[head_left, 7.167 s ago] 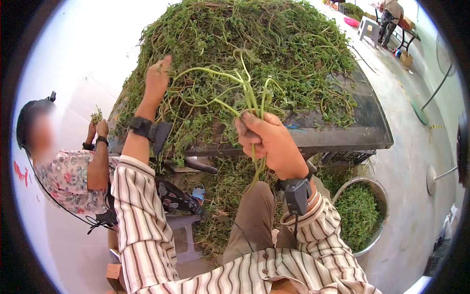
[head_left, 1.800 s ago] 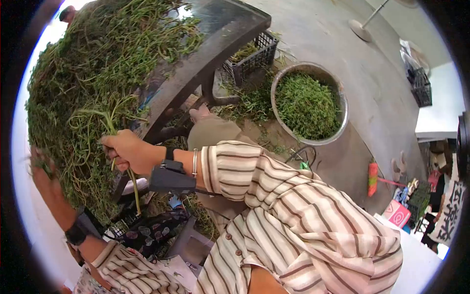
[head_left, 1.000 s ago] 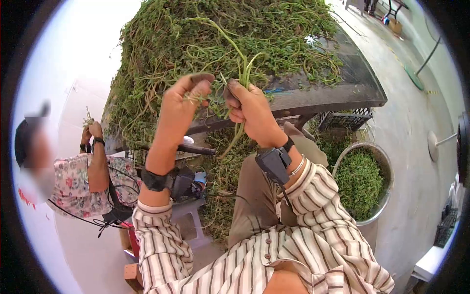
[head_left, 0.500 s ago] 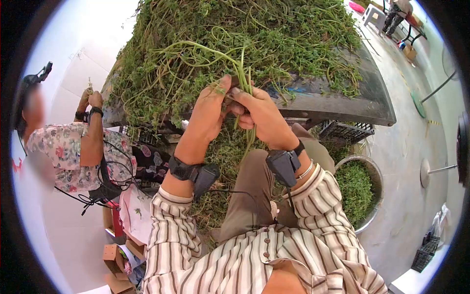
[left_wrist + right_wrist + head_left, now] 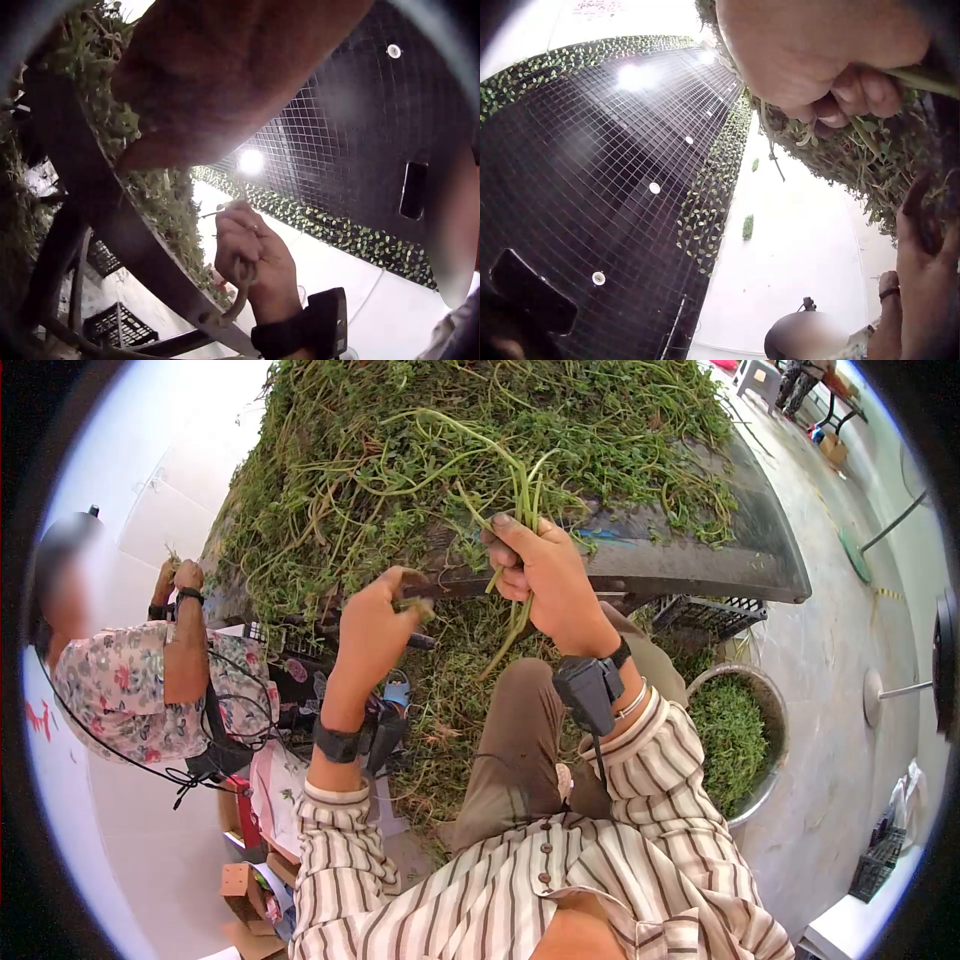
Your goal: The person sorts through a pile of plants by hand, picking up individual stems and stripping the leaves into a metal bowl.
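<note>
Right hand: the right hand (image 5: pixel 560 590) is closed round a small bunch of long stems (image 5: pixel 523 485), thumb pressed over them.
Left hand: the left hand (image 5: pixel 372 640) is beside it, apart from the bunch, fingers curved, a leafy bit (image 5: pixel 418 607) seemingly held in them; blur hides how firmly.
Stems: upright in the grip, tops fanning in front of the heap (image 5: pixel 340 480), lower ends hanging above the knees.
Heap: tangled greens piled on the worktop (image 5: pixel 700 572), some draping over its edge.
Floor: loose greens (image 5: pixel 450 720) below; a metal basin (image 5: pixel 784 735) of greens is near the right knee.
Risk: should the right fingers slacken, thin stems could slide out downward; if the fanned tops snag in the heap, pulling might snap them or drag strands off the edge.
</note>
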{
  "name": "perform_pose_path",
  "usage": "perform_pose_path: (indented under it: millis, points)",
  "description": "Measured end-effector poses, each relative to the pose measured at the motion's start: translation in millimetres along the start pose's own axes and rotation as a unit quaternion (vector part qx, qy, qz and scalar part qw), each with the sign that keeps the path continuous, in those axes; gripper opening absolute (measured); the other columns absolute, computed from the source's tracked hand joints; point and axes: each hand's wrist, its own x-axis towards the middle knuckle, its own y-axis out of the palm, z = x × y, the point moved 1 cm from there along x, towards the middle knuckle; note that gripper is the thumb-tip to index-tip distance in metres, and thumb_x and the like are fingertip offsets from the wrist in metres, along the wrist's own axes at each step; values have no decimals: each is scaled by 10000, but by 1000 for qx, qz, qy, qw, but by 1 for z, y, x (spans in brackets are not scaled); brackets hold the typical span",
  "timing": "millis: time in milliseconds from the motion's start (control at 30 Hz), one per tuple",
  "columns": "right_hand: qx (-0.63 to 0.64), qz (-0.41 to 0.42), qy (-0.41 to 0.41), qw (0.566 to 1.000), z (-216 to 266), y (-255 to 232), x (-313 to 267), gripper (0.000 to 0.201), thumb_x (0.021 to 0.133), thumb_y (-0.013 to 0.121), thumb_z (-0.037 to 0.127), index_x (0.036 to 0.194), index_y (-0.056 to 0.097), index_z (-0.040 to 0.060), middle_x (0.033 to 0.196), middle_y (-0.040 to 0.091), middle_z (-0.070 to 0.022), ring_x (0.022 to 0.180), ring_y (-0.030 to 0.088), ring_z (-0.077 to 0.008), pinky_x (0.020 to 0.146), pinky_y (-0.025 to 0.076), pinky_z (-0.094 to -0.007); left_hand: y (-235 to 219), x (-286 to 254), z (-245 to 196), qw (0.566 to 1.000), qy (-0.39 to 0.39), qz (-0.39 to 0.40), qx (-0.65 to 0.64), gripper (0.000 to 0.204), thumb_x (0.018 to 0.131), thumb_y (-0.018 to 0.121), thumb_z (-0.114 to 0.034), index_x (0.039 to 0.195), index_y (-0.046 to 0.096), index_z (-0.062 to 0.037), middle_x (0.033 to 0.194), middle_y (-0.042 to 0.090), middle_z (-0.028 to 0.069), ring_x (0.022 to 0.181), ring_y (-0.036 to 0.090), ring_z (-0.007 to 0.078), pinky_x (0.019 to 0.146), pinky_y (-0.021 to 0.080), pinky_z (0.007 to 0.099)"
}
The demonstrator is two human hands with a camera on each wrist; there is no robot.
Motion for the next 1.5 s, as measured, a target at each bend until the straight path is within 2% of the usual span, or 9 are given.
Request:
perform_pose_path:
  millis: [67, 233, 367, 667, 933, 1133, 1267, 1433, 1500]
  points:
    - [1, -1, 5, 1000, -1, -2, 0, 150, 897, 516, 185, 789, 482, 88, 624, 449, 26, 423, 323, -27, 373, 252, -193, 0, -9, 5, 997, -15, -5, 77, 381, 738, 569, -18, 1116, 528, -7, 943, 605, 81, 763, 584, 218, 748, 461, 310]
    - [-21, 11, 25, 999, -2, 1, 1, 139, 902, 523, 183, 838, 516, 61, 635, 460, 23, 427, 314, -33, 391, 270, -195, -6, -12, 23, 968, 233, -50, 84, 453, 771, 565, -56, 1210, 464, -13, 1087, 542, 112, 1029, 522, 249, 940, 371, 319]
    - [-32, 42, 55, 997, -5, 9, -3, 144, 900, 529, 196, 848, 524, 62, 630, 449, 32, 436, 310, -25, 394, 260, -185, -5, -9, -8, 963, 81, 60, -252, 415, 852, 519, -130, 1241, 445, -6, 1101, 550, 83, 1045, 524, 217, 958, 366, 307]
    - [-35, 129, 134, 982, -3, 19, -16, 147, 900, 513, 208, 822, 484, 87, 627, 416, 46, 449, 297, -23, 398, 234, -189, 10, 19, -27, 702, 52, 53, -708, 385, 908, 434, -140, 1255, 421, 27, 1141, 555, 86, 920, 572, 146, 786, 456, 257]
    - [11, 218, 168, 961, -8, 17, -20, 164, 915, 492, 234, 814, 481, 104, 598, 362, 57, 453, 281, -25, 393, 207, -191, 19, 30, -28, 802, 83, 89, -584, 318, 875, 528, -125, 1172, 526, -12, 924, 627, 44, 634, 553, 58, 536, 448, 183]
    - [-10, 209, 147, 967, -5, 17, -18, 176, 914, 493, 240, 814, 485, 95, 582, 356, 62, 446, 282, -28, 386, 206, -192, 11, 40, -11, 881, 80, -29, -466, 192, 875, 580, -203, 949, 603, -28, 768, 567, -6, 590, 499, 46, 511, 416, 196]
    - [-9, 197, 129, 972, -2, 21, -23, 184, 912, 493, 237, 811, 491, 82, 590, 372, 58, 450, 283, -23, 389, 219, -184, -11, 52, 7, 840, 23, -213, -498, 166, 905, 508, -149, 869, 605, -19, 618, 506, -23, 505, 464, 69, 460, 366, 209]
    - [3, 102, 88, 991, 1, 14, -15, 156, 915, 485, 225, 866, 521, 82, 622, 399, 50, 456, 283, -23, 396, 235, -181, 3, 20, -6, 819, 70, -28, -569, 686, 853, 568, -420, 1339, 313, -7, 1090, 568, 125, 783, 615, 142, 642, 480, 234]
    - [-21, 102, 85, 991, 0, 14, -13, 141, 914, 486, 218, 920, 537, 86, 638, 408, 49, 463, 299, -19, 400, 242, -178, 23, 18, -11, 823, 68, 6, -563, 605, 889, 506, -407, 1329, 347, -23, 1054, 583, 102, 797, 604, 125, 640, 483, 231]
